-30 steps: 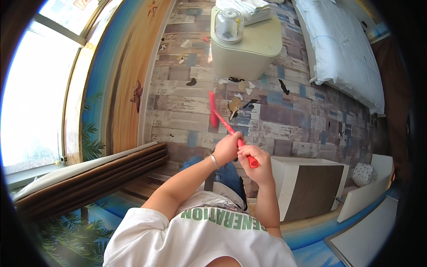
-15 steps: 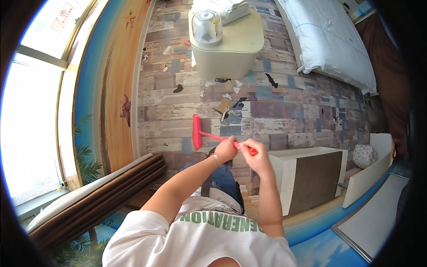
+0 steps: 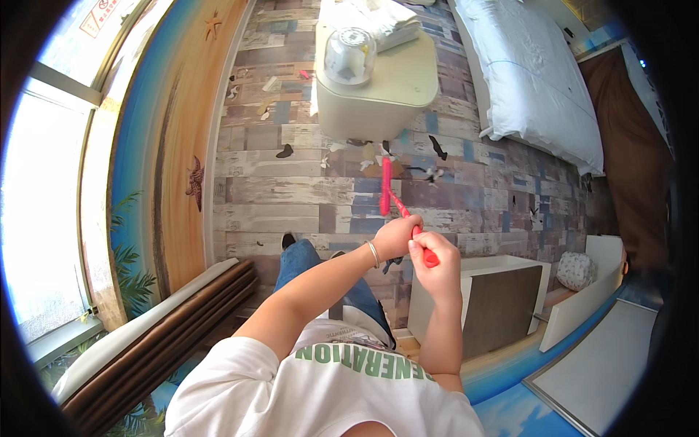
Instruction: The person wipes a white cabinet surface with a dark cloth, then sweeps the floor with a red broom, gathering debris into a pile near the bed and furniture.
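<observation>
So my left hand (image 3: 397,236) and right hand (image 3: 440,264) both gripped a red straight-handled broom (image 3: 386,188) near the cream round-cornered counter (image 3: 408,81).

Head-worn fisheye, facing down; outer edges unclear.

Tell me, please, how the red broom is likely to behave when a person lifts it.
The red broom is probably stiff, since its handle looks straight. It is likely light, as that handle looks slim. The wide head sits at the far end from the right hand, so it may dip.
</observation>
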Tool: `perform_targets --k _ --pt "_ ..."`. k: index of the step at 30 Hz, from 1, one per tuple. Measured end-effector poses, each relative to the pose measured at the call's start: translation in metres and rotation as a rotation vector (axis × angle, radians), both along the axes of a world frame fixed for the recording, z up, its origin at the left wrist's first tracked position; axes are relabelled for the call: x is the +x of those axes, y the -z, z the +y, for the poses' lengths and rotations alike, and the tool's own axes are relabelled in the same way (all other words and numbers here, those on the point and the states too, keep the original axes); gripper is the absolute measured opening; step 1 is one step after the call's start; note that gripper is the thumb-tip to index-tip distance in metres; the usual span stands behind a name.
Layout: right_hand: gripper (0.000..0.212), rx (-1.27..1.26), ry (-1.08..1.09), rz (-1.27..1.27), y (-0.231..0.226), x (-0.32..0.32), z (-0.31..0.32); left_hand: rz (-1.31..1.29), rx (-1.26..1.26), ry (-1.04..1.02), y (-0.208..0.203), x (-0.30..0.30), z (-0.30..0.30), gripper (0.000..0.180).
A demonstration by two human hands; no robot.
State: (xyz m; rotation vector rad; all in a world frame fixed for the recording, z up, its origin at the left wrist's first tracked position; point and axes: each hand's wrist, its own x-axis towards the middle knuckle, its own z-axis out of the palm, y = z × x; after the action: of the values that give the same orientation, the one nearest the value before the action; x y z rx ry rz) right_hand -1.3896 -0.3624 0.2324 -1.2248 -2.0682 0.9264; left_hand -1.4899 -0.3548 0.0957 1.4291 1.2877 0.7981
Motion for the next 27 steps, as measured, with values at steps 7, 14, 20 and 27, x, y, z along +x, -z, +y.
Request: perform_targets --k 7,14,20,27 --pt "0.011 -0.199 0.047 0.236 0.019 -0.075 0.027 0.267 -0.1 -0.202 -0.028 -0.107 0.004 0.02" --pt "0.009 -0.249 0.013 0.339 0.089 -0.2 0.049 0.452 -0.208 -0.281 0.021 -0.232 0.026 0.023" --pt "0.017 -0.281 0.282 0.287 0.114 -0.213 0.071 0.51 -0.281 -0.035 0.051 -0.245 0.069 0.024" --pt "0.024 -0.23 0.619 0.24 0.074 -0.125 0.082 0.371 -0.136 0.268 0.03 -0.14 0.107 0.02"
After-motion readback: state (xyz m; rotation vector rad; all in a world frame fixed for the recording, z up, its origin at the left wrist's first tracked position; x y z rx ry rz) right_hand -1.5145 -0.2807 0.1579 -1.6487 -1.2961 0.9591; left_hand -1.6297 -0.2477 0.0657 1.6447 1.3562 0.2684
